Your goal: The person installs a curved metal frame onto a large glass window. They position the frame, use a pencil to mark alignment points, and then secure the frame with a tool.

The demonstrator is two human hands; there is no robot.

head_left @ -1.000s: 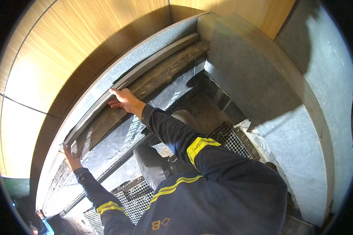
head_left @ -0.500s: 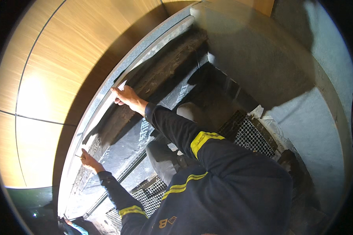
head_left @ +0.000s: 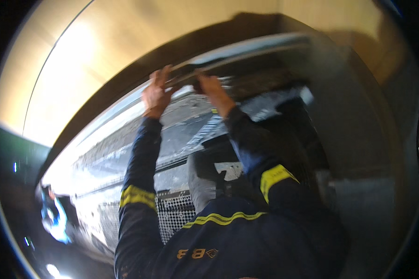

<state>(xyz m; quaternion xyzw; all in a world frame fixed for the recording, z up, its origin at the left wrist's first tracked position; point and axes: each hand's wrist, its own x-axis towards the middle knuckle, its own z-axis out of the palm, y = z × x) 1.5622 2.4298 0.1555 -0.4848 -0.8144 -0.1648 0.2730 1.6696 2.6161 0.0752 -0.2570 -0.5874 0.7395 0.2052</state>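
Note:
My left hand (head_left: 157,96) is at a long grey strip (head_left: 258,54) along the curved stone edge (head_left: 100,116), its blurred fingers curled over the strip. My right hand (head_left: 211,86) grips the same strip just to the right, its fingertips in shadow and smeared by motion. Both forearms reach up from the lower edge in dark sleeves with yellow bands. Below the strip runs a rough, dirty ledge (head_left: 260,81), with a dark sheet bearing pale printing beneath it.
Wood panelling (head_left: 56,88) rises beyond the curved edge. A perforated grid (head_left: 174,211) lies beside my grey-clad leg (head_left: 199,179). A dark stone wall (head_left: 358,139) stands at right. Another person (head_left: 56,218) in light blue shows at lower left.
My left hand has moved up and rightward along the strip, now close beside my right hand. The view has swung, so the edge lies flatter across the picture, which is blurred.

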